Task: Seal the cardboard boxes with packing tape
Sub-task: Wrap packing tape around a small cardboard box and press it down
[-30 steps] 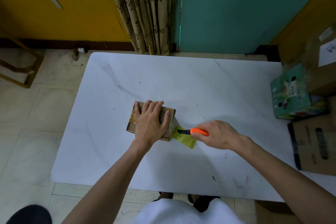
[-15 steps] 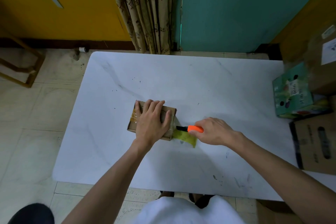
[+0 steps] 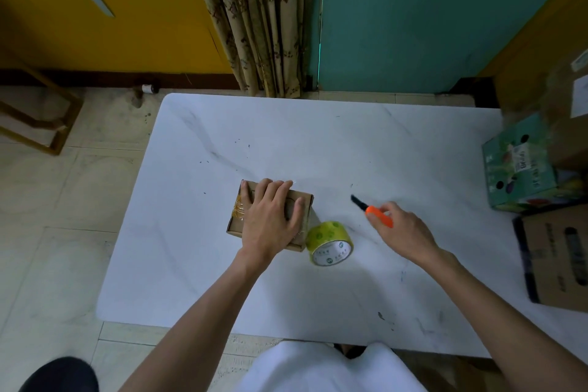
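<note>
A small flat cardboard box (image 3: 236,220) lies on the white marble table (image 3: 318,143), with clear tape crinkled over its left end. My left hand (image 3: 272,216) presses flat on its top, fingers spread. A roll of yellowish packing tape (image 3: 329,240) lies on the table, touching the box's right front corner. To the right of the roll, my right hand (image 3: 404,232) grips an orange utility knife (image 3: 372,211), its dark blade pointing up and left, away from the box.
At the table's right edge stand a green printed carton (image 3: 521,169) and a brown cardboard box (image 3: 560,261), with larger brown boxes behind. A curtain (image 3: 254,19) hangs beyond the far edge. A wooden frame (image 3: 35,118) sits on the tiled floor at the left.
My right hand has pulled the knife away from the box's right end, up and to the right. The tape roll now lies uncovered beside the box. My left hand stays on the box.
</note>
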`<state>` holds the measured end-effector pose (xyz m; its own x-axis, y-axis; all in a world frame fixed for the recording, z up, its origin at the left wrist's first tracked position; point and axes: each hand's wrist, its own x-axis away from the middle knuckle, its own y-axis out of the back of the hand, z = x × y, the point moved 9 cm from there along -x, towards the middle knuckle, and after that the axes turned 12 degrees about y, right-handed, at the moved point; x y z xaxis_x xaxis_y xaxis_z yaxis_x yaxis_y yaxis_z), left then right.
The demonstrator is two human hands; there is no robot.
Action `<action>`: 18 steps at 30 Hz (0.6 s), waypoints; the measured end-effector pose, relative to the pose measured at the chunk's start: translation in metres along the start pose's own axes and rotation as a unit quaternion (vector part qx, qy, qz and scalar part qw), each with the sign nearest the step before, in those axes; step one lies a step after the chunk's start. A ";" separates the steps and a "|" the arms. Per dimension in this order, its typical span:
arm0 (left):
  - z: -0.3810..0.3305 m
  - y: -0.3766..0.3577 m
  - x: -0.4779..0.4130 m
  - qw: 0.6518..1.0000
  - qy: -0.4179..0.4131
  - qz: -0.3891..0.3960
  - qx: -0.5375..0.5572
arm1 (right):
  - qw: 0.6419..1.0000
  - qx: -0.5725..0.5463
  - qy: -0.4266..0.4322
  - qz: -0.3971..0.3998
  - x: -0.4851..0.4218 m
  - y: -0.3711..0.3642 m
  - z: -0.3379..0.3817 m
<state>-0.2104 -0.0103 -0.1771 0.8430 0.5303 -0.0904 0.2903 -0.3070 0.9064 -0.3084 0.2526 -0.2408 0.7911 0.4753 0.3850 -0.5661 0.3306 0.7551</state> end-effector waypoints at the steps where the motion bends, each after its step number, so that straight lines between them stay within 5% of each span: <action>1: 0.000 0.000 -0.001 1.000 0.001 -0.001 0.000 | 0.999 0.009 -0.025 -0.021 0.000 0.003 -0.013; 11: 0.000 0.001 -0.001 1.000 0.003 -0.002 0.003 | 0.986 0.111 -0.068 -0.101 0.008 -0.017 -0.063; 15: 0.000 0.001 0.000 1.000 0.000 -0.004 0.005 | 0.976 0.032 0.097 -0.194 0.013 -0.015 -0.002; 18: 0.000 0.000 -0.001 1.000 0.000 -0.004 0.002 | 0.970 -0.101 0.195 -0.100 0.011 -0.033 0.053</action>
<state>-0.2110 -0.0105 -0.1770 0.8405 0.5328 -0.0985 0.2998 -0.3058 0.9037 -0.2687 0.2040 -0.2331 0.7642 0.6447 -0.0189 -0.4754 0.5827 0.6591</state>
